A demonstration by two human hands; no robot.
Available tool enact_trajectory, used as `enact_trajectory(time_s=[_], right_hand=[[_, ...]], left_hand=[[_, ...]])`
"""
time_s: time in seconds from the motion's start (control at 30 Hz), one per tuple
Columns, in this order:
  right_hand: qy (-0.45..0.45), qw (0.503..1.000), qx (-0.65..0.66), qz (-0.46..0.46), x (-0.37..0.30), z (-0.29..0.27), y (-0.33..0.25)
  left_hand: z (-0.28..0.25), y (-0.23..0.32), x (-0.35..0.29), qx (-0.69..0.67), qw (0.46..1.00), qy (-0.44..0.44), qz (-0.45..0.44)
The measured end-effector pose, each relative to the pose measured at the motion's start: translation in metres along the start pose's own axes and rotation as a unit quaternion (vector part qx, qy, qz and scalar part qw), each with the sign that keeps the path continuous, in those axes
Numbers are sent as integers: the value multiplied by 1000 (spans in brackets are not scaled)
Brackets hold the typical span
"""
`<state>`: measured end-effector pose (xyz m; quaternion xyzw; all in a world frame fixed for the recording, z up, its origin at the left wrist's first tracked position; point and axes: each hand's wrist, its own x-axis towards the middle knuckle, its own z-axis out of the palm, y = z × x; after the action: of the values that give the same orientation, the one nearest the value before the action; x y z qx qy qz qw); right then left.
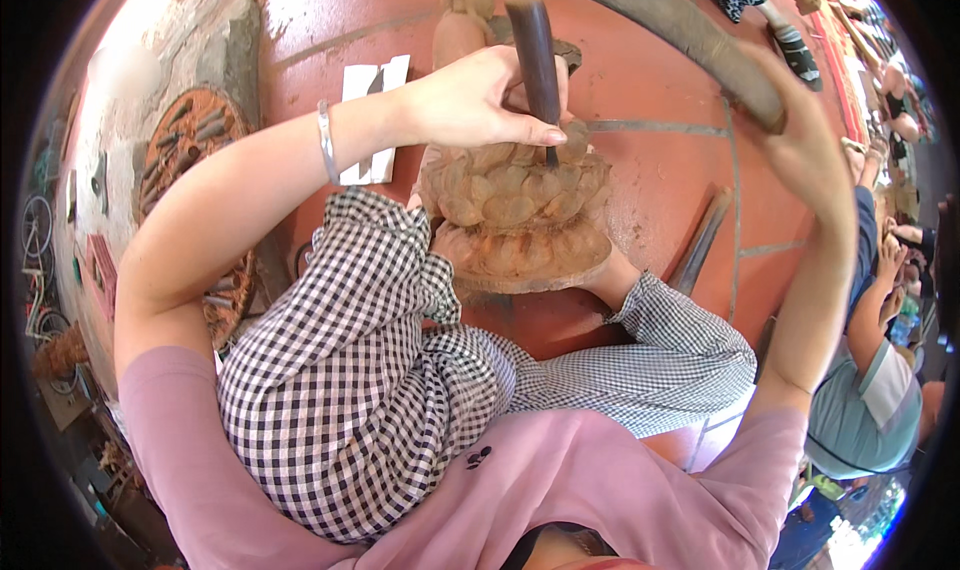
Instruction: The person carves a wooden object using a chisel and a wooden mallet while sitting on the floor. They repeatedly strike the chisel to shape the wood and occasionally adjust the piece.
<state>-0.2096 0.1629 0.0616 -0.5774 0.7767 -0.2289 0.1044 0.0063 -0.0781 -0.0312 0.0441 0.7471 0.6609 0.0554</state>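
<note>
My left hand [500, 100] is closed round a chisel [537, 55] with a dark round handle. Its narrow tip touches a brown wood carving [510, 195] with rows of lotus-like petals. The carving stands between my feet, and a further brown carved part [462, 30] shows beyond my left hand. Out to the right, my right hand [790, 120], smeared by motion, grips the near end of a long curved wooden club [680, 30]. The club is raised, its far end running out of the top edge, apart from the chisel.
Another wooden-handled tool [702, 240] lies on the red tiles right of the carving. White paper strips [375, 120] lie to the left, near a round basket [190, 130] of carving tools beside a log. Other people [865, 400] sit along the right side.
</note>
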Motion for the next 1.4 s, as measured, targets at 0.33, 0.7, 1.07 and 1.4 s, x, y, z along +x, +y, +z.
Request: enact_trajectory(time_s=[0.33, 0.7, 1.07, 1.4], right_hand=[[59, 777, 483, 398, -113, 168, 55], [34, 650, 634, 418, -133, 217, 47], [75, 731, 564, 377, -120, 201, 46], [272, 934, 212, 93, -50, 61, 42]], left_hand=[[-5, 37, 10, -106, 982, 120, -102], [16, 33, 41, 70, 995, -45, -64], [13, 34, 56, 121, 980, -108, -118], [13, 29, 53, 161, 978, -97, -89]])
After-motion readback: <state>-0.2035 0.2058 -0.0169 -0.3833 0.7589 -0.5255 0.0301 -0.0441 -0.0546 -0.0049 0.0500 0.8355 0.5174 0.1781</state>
